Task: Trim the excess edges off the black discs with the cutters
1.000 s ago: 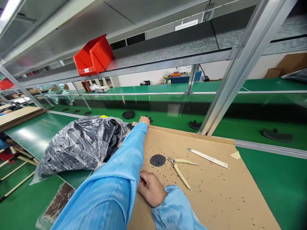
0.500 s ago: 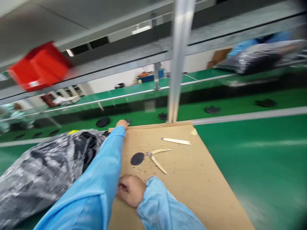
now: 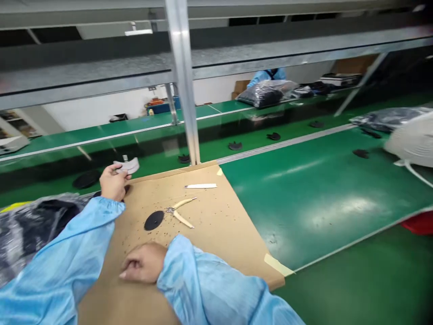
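My left hand point(image 3: 113, 183) is raised at the far left corner of the cardboard sheet point(image 3: 230, 234), its fingers closed on a light grey curved part point(image 3: 130, 166) with a small tab on top. Low over the near part of the cardboard, my right hand point(image 3: 145, 263) is curled into a loose fist, and nothing shows in it. Beyond it lies a flat black oval disc point(image 3: 154, 220). Nippers point(image 3: 176, 209) with cream handles rest right of the disc, jaws toward it. Behind them is a white-handled blade-like tool point(image 3: 201, 186). Small dark crumbs are scattered around.
A clear plastic bag of black parts point(image 3: 30, 230) bulges at the left. A metal post point(image 3: 184, 85) rises at the cardboard's far edge. Several black curved parts point(image 3: 235, 146) lie along the green strip behind. A white coiled roll point(image 3: 412, 140) stands at right.
My view has swung to the right. My left hand has come up from the far edge and now shows the grey curved part. My right hand stays curled above the cardboard.
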The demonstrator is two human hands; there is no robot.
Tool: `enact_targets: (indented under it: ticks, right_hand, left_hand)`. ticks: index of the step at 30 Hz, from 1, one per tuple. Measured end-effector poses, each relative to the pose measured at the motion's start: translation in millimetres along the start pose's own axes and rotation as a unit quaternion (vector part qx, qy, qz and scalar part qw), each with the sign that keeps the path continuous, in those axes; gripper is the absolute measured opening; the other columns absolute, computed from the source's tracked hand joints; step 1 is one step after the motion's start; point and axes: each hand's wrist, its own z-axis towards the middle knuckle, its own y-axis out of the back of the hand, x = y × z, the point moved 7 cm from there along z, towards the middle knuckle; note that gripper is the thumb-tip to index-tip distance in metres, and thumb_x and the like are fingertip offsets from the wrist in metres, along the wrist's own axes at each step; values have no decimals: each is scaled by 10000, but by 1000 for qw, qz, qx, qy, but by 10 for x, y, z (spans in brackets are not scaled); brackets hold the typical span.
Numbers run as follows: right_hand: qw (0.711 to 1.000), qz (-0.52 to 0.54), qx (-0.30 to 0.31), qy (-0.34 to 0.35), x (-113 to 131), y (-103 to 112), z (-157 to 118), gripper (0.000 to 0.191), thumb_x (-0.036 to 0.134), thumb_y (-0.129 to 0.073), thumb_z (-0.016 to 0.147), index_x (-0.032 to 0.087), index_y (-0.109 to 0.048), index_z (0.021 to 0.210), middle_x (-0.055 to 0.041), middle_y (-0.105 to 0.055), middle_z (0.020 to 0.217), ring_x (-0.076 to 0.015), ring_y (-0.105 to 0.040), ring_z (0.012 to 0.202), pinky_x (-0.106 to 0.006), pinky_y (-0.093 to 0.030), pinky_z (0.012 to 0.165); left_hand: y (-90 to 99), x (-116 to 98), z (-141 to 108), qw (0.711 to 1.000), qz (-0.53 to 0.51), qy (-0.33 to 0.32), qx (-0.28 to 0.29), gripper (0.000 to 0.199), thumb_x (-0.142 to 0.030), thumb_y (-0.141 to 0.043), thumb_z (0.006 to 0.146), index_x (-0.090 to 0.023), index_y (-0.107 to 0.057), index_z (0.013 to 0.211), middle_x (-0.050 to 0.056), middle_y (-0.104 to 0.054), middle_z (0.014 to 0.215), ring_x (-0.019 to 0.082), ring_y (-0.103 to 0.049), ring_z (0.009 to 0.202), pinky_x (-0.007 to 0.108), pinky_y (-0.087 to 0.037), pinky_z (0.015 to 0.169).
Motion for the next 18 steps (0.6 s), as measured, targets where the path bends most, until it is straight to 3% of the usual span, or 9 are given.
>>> enact_targets:
  ticks: [3, 6, 8, 10, 12, 14, 16, 18]
  right_hand:
    - [998, 20, -50, 16, 83, 144, -46, 185, 342, -640, 830, 183, -683, 915, 24, -661, 769, -88, -585, 661, -171, -439, 616]
    - [983, -26, -167, 77, 208, 459, -132, 182, 297, -547, 872, 167, -673, 895, -28, -667, 820, -128, -600, 743, -226, -473, 715]
    - [936, -119, -325, 70, 180, 817, -249, 248, 300, -450, 908, 162, -654, 937, -82, -656, 901, -184, -589, 872, -320, -466, 840]
    - [880, -225, -417, 20, 52, 1104, -330, 299, 340, -477, 877, 138, -624, 1042, -148, -621, 1057, -257, -540, 1052, -421, -419, 952]
    - [855, -311, -405, -86, -208, 1286, -320, 478, 378, -533, 824, 95, -542, 1209, -207, -487, 1302, -330, -421, 1225, -502, -362, 1006]
    - [849, -365, -332, -191, -511, 1362, -303, 541, 449, -532, 816, 113, -521, 1240, -201, -441, 1355, -361, -378, 1260, -568, -341, 995]
    - [853, -393, -260, -224, -709, 1351, -298, 526, 494, -474, 848, 164, -512, 1256, -152, -451, 1362, -338, -361, 1281, -569, -334, 998]
    - [851, -409, -236, -227, -801, 1342, -306, 500, 500, -419, 881, 198, -507, 1268, -125, -465, 1357, -315, -368, 1282, -548, -343, 996]
  left_hand:
    - [323, 39, -456, 983, -153, 99, 29, 456, -42, -627, 690, -226, -517, 1092, -29, -558, 744, 100, -568, 600, 228, -486, 558]
    - [508, 206, -992, 951, -230, 192, 74, 334, -30, -658, 671, -158, -596, 974, 37, -640, 859, 112, -600, 669, 203, -463, 555]
    - [514, 368, -1237, 921, -298, 229, 100, 284, -42, -655, 700, -139, -626, 966, 62, -662, 928, 138, -627, 804, 244, -503, 701]
    - [555, 550, -1328, 900, -361, 240, 54, 232, -49, -662, 713, -153, -635, 919, 45, -672, 926, 133, -628, 867, 258, -494, 820]
    - [540, 680, -1341, 883, -398, 247, 40, 198, -54, -676, 719, -152, -636, 887, 32, -671, 900, 124, -627, 855, 265, -482, 870]
    - [521, 744, -1325, 866, -430, 253, 38, 182, -57, -679, 731, -152, -629, 877, 19, -658, 864, 113, -625, 813, 263, -488, 859]
    - [508, 782, -1322, 851, -447, 274, 37, 163, -61, -668, 751, -154, -614, 873, 5, -635, 809, 102, -616, 738, 248, -505, 783]
    - [489, 818, -1342, 840, -443, 309, 43, 126, -81, -653, 775, -156, -596, 859, -5, -608, 747, 101, -596, 648, 235, -503, 658]
